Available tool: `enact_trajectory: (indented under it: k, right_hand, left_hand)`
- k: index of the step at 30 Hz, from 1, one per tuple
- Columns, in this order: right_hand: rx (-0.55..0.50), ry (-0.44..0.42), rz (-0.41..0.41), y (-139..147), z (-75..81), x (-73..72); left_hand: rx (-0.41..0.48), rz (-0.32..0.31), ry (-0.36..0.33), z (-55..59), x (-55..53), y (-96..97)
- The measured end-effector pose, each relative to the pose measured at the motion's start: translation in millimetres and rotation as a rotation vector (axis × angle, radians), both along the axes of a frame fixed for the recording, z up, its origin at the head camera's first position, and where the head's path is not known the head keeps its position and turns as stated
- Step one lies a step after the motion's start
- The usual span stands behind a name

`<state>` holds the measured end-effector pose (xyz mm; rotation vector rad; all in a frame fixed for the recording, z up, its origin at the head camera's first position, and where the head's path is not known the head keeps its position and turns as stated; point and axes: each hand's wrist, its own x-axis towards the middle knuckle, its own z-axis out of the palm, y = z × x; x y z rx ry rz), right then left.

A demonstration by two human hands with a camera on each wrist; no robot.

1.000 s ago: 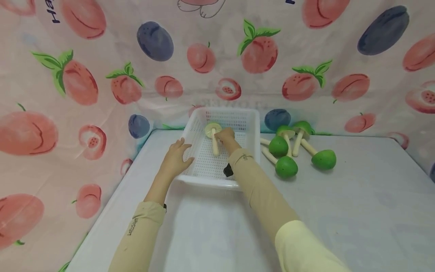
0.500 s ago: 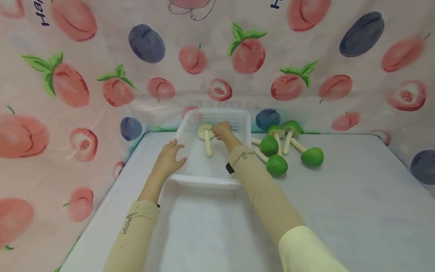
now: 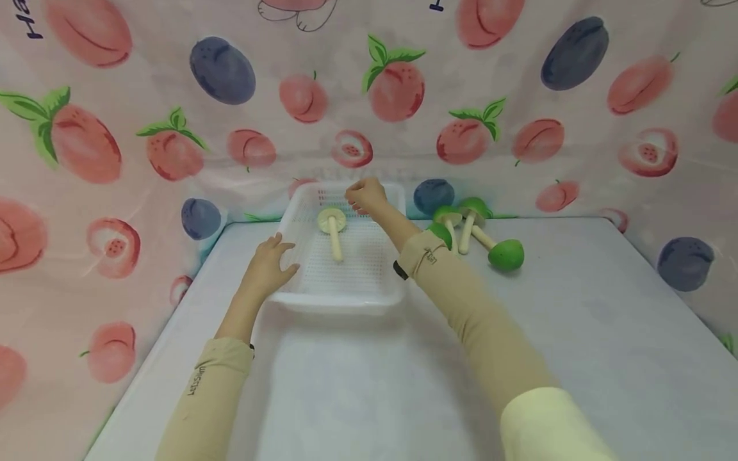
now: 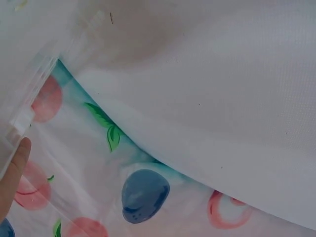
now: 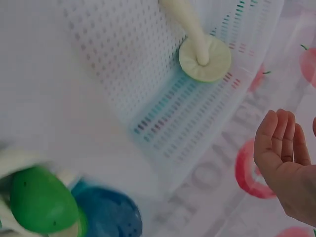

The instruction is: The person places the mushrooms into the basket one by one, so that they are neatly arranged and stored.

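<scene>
A toy mushroom lies in a white plastic basket, its pale cap underside facing up and its stem pointing to the near side. In the right wrist view the same mushroom rests against the slotted wall. My right hand hovers over the basket's back part, apart from the mushroom. Its fingers are loosely bent, with nothing in them. My left hand is at the basket's left side, thumb and fingers spread. One left finger touches the basket edge.
Right of the basket several green-capped toy mushrooms lie on the white table, partly hidden by my right sleeve. A fruit-print cloth hangs behind and along the left side.
My right hand has let go of the mushroom and risen towards the basket's back. The mushroom stays in the basket. The left hand keeps its place; the head view has turned slightly right.
</scene>
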<state>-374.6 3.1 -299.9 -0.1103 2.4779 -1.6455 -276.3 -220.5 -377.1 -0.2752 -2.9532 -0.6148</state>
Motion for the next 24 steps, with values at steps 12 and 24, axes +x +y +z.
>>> enact_trajectory:
  k: [12,24]
  right_hand:
    - [0.097,0.065,0.022,43.2,-1.1,9.9]
    - [0.155,0.084,-0.077,111.6,-5.4,5.8]
  left_hand:
    - [0.005,-0.002,-0.006,-3.2,2.5,-3.6]
    - [0.001,-0.007,-0.020,1.1,-2.5,-1.3]
